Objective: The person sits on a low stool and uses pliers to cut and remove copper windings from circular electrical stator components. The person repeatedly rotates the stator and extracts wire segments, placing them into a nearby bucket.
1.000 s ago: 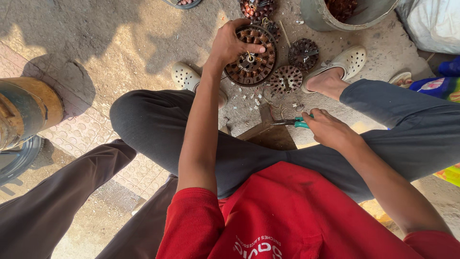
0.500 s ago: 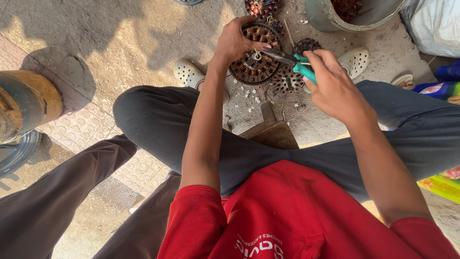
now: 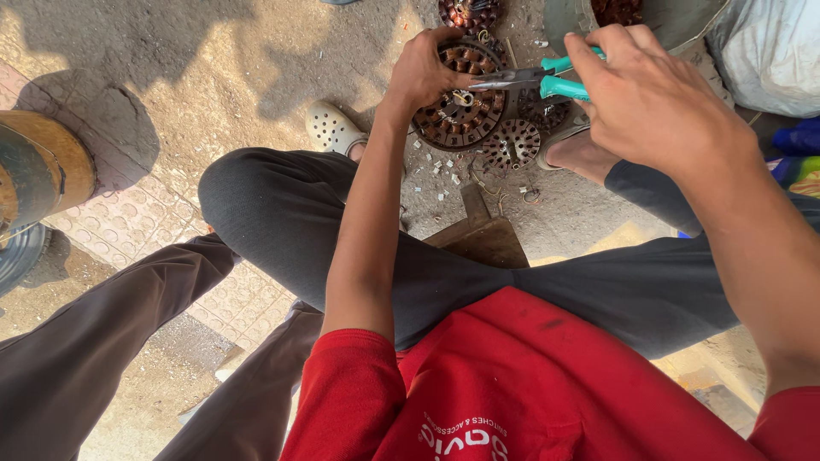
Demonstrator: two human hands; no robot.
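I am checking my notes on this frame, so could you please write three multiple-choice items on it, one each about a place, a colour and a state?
1. Where do the pliers' tips point?
A. at the held stator
B. at the shoe
C. at the white sack

2. What colour are the pliers' handles?
A. red
B. teal
C. yellow

3. What is the left hand doing?
A. hanging free
B. resting on a knee
C. gripping the stator

Answers: 1 A, the tips reach over the stator from the right hand. 2 B, teal grips show by the fingers. 3 C, its fingers wrap the stator's rim.
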